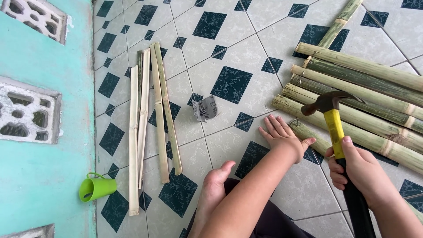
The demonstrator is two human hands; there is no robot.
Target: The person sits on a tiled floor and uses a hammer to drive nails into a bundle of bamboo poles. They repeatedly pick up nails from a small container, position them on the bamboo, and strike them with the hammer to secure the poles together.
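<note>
Cup [98, 187] on side, nr bamboo strips [150, 123].

Hammer [337, 132]: claw type, dark metal head, yellow shaft, black grip. You hold it in your right hand [357, 172], fist wrapped where yellow meets black, thumb along shaft. Head up, raised over bamboo poles.

Short bamboo piece [308, 134]: pale green, lies on tiled floor, slanted, just beside near end of pole stack. Your left hand [284, 136] rests flat, fingers spread, palm down, thumb touching its end.

Bamboo poles [365, 97]: green-tan, side by side, cut ends facing left, running off right.
</note>
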